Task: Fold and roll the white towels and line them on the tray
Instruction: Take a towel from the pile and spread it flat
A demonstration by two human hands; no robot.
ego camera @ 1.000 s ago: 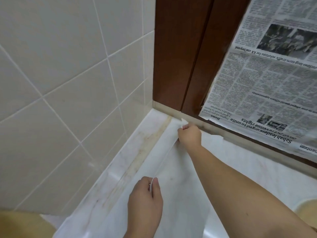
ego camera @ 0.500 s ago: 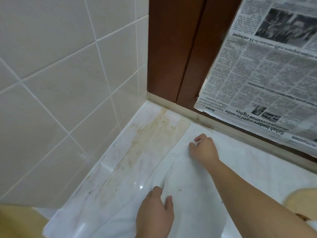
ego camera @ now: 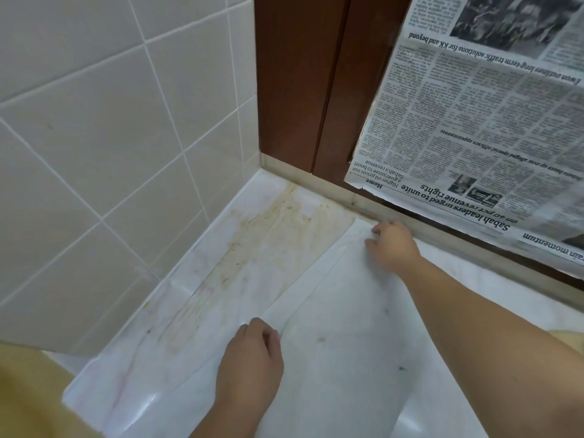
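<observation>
Towel [ego camera: 347,327] flat on worktop [ego camera: 252,248], one fold along its left edge; left hand [ego camera: 249,358] and right hand [ego camera: 392,245] grip pinched on that edge; rolling, tray placement not done

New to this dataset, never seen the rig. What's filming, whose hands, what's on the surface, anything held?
No robot here: a person works bare-handed, and the one camera sits on their head, looking forward and down. The left hand and right hand both rest on a white towel spread on a marble counter, which is stained near the corner. The right hand's fingers curl at the towel's far corner; the left hand's curl at its near left edge. Whether either pinches the cloth is unclear. Behind are a tiled wall, a brown wooden frame and a newspaper hanging upside down. No tray shows.
</observation>
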